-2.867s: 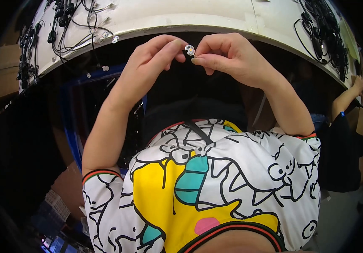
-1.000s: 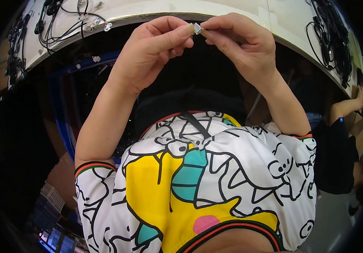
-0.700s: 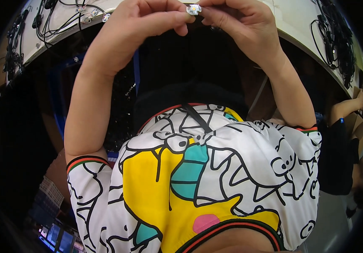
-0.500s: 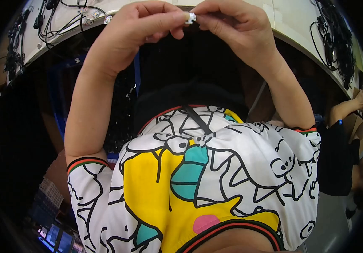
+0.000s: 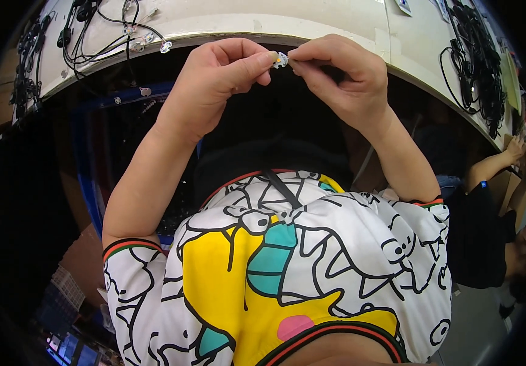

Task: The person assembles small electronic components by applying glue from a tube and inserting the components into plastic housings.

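Head view: small white piece with a yellow spot sits between the left hand and the right hand.
Piece location: held up off any surface, seen just on the near side of the near edge of the tabletop, roughly centred left to right.
Left hand: thumb and forefinger pinch the piece at its left side; other fingers curled.
Right hand: thumb and forefinger brought together at the piece's right edge (can't tell if they grip the edge, something thin, or only touch).
Step in hand: reads as close two-handed fingertip work on the piece.
Next move calls for: a steady left pinch and fine right fingertip control, my judgement; the part looks easy to drop.
Piece facing: yellow-spotted face at least partly up toward the camera, spot on the left side; exact tilt too small to tell.
Long axis: none clear; outline compact and notched, left fingers cover part of it.
Far left: black cables on the tabletop, a clear-ended lead by the near edge.
Far right: black cable bundle; a co-worker's arm nearer, by the tabletop's right end.
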Demonstrator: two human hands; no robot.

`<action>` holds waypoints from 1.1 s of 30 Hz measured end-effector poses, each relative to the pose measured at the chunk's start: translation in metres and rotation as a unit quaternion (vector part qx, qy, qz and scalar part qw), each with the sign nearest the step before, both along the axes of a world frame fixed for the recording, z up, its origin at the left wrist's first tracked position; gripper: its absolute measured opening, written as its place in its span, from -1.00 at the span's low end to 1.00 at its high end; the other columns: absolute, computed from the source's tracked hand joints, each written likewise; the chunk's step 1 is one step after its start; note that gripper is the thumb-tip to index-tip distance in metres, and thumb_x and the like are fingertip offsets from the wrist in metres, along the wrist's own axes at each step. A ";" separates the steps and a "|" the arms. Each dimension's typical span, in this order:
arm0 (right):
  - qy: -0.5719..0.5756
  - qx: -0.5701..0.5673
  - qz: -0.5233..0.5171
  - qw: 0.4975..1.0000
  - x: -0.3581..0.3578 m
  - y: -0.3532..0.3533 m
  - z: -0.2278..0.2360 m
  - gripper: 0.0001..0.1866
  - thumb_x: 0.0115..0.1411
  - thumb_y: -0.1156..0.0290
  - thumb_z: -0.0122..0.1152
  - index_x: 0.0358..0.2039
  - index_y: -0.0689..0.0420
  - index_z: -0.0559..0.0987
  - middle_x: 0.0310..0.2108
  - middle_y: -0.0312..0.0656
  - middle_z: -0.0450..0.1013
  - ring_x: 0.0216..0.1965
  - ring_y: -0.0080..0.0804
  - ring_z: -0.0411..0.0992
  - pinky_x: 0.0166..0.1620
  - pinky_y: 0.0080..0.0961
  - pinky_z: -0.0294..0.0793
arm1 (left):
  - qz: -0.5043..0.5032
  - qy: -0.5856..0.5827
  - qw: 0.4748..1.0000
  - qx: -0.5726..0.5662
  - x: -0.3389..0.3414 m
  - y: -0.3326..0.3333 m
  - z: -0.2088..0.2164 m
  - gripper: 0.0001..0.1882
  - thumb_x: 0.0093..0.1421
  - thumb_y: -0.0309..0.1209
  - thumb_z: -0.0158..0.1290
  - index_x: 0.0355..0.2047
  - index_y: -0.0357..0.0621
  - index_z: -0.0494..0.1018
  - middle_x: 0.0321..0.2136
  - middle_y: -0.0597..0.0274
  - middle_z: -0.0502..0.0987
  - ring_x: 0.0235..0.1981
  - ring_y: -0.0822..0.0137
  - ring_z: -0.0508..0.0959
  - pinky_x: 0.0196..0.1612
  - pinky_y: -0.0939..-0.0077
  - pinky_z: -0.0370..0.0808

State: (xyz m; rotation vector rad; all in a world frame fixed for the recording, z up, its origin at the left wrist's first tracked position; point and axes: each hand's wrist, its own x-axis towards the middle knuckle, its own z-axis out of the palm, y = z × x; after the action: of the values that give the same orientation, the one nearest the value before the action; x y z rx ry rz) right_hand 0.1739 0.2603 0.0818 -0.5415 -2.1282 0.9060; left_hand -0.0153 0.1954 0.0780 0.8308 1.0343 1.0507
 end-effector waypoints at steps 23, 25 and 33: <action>0.021 0.096 -0.043 0.994 0.007 -0.006 -0.016 -0.81 -0.17 0.64 0.23 -0.46 0.17 0.54 -0.54 -0.19 0.45 -0.52 -0.37 0.45 -0.49 -0.62 0.42 | 0.084 -0.155 0.982 -0.063 0.029 -0.006 -0.012 -0.86 0.05 -0.40 0.08 -0.43 -0.22 0.49 -0.61 0.33 0.47 -0.64 0.64 0.31 -0.56 0.81 0.20; 0.024 0.196 -0.068 0.978 0.007 -0.002 -0.022 -0.80 -0.19 0.63 0.24 -0.46 0.15 0.54 -0.53 -0.21 0.47 -0.50 -0.37 0.46 -0.39 -0.55 0.47 | 0.098 -0.191 0.973 -0.089 0.032 -0.006 -0.014 -0.87 0.06 -0.40 0.07 -0.44 -0.21 0.48 -0.61 0.35 0.47 -0.64 0.64 0.31 -0.55 0.80 0.21; 0.018 0.169 -0.065 0.983 0.003 -0.012 -0.024 -0.78 -0.14 0.63 0.22 -0.39 0.15 0.54 -0.49 -0.20 0.49 -0.45 -0.38 0.48 -0.20 -0.46 0.47 | 0.115 -0.235 0.960 -0.102 0.035 -0.004 -0.017 -0.88 0.08 -0.39 0.05 -0.44 -0.18 0.46 -0.60 0.39 0.46 -0.62 0.65 0.32 -0.53 0.79 0.23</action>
State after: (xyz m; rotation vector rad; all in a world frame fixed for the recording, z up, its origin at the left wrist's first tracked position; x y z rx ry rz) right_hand 0.1773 0.2483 0.0573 -0.4776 -2.1263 0.4638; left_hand 0.0193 0.1916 0.0610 0.2708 0.8216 1.2394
